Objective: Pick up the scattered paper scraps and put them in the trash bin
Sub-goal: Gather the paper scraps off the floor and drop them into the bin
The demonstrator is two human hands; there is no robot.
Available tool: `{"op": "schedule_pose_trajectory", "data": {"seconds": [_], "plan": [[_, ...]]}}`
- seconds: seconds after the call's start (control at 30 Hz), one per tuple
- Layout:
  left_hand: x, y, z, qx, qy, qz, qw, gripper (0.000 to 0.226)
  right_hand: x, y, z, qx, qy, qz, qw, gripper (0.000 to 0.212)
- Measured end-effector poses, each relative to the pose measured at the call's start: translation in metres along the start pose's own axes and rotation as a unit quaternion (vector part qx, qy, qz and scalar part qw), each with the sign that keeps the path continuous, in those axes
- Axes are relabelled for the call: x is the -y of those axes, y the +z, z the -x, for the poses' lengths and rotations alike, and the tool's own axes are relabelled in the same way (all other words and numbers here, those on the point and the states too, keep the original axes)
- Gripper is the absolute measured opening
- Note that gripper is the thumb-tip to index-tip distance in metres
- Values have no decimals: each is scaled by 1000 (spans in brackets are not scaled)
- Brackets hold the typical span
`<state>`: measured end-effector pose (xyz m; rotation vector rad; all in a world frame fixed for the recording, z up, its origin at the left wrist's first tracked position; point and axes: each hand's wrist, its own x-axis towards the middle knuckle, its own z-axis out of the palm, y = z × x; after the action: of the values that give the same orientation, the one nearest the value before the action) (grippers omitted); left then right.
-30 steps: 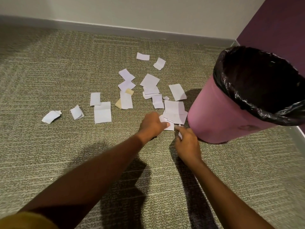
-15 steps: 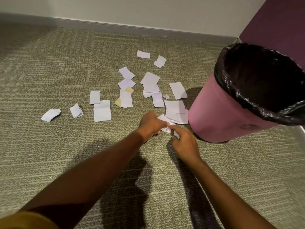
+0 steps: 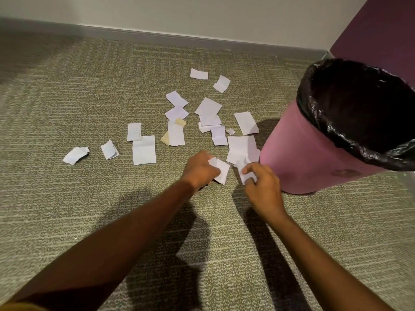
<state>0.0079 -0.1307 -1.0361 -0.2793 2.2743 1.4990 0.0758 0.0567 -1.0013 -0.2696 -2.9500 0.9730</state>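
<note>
The left hand (image 3: 198, 170) is curled round a white scrap (image 3: 221, 171) and holds it tight. The right hand (image 3: 263, 189) pinches a smaller scrap (image 3: 242, 170) between its thumb and fingers.

A second ago both hands were low on the floor (image 3: 67, 97), with the fingers pushing at the papers. Now each hand has one piece, and the pieces look lifted off the floor. So the picking up has begun. I think nothing has gone into the bin yet.

The trash bin (image 3: 292, 158) is pink with a black bag (image 3: 336, 135) in it. It stands at about 2 o'clock from the hands, very near the right hand. Its top is wide open. It is too dark inside to see any paper.

The other paper scraps (image 3: 143, 150) have not moved. They lie on the floor from 9 o'clock round to 12 o'clock from the hands. A little pile (image 3: 242, 145) sits just past the right hand, beside the bin. One crumpled bit (image 3: 75, 154) is far out at 9 o'clock. The farthest bit (image 3: 198, 73) is up at 12 o'clock.

I think the next move is a short lift over to the bag. Paper is light and can slip or float away, so both hands should hold on until they are over the bin. There is still a lot left to pick up.
</note>
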Motion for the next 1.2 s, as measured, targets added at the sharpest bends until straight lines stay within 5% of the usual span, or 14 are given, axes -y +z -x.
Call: {"op": "schedule_pose_trajectory", "data": {"seconds": [0.2, 0.37, 0.57, 0.83, 1.1, 1.2], "plan": [[8, -12, -6, -1, 31, -25, 999, 19, 9, -7, -30, -75, -97, 111, 986, 32], [12, -12, -7, -19, 50, -54, 997, 12, 15, 8, -65, 30, -142, 270, 952, 41], [14, -12, -9, -14, 49, -44, 998, 15, 10, 23, -88, 116, -78, 278, 950, 57], [15, -12, -13, -15, 28, -21, 999, 25, 17, 28, -92, 97, -148, 415, 892, 30], [15, -15, -9, -6, 14, 43, 999, 19, 22, 29, -96, 53, -189, 500, 843, 72], [16, -16, -9, -12, 7, 78, 997, 20, 25, 26, -100, 44, -173, 504, 845, 67]]}}
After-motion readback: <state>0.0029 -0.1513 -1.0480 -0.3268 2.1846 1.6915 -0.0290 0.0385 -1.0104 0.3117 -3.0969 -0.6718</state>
